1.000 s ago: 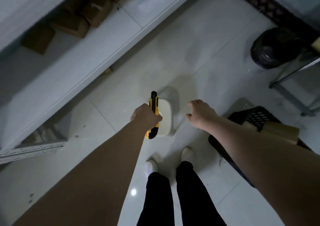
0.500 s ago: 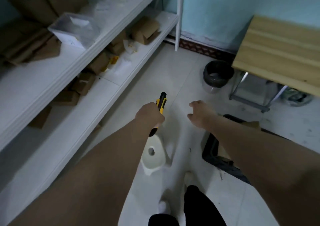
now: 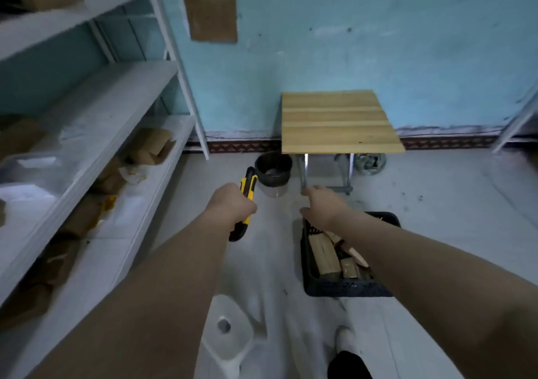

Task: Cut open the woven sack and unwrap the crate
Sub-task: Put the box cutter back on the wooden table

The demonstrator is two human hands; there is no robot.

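The left hand [image 3: 233,204] is clenched around a yellow-and-black utility knife [image 3: 244,204], held upright in the air above the pale tiled floor [image 3: 436,204], its dark tip pointing away toward the wall. The right hand [image 3: 323,207] grasps nothing: its fingers are loosely spread, hovering just above the far rim of a black perforated plastic crate [image 3: 343,288] that sits on the floor at the right. The crate stands uncovered, with pale blocks of split wood [image 3: 326,256] lying inside it; no sacking shows around it.

Along the left runs a white metal shelf rack [image 3: 139,134], its long front edges slanting toward the far corner, with brown cardboard boxes [image 3: 151,145] on the lower levels. Between the rack's edge and the crate lies a bare lane of floor. A white plastic stool with a round hole [image 3: 230,329] stands in that lane near the person's feet. Against the turquoise wall [image 3: 349,44], a small slatted wooden tabletop on metal legs [image 3: 337,122] stands just beyond the crate, with a black-lined bin [image 3: 273,169] beside its left leg. To the right of the crate the floor is open up to the wall.
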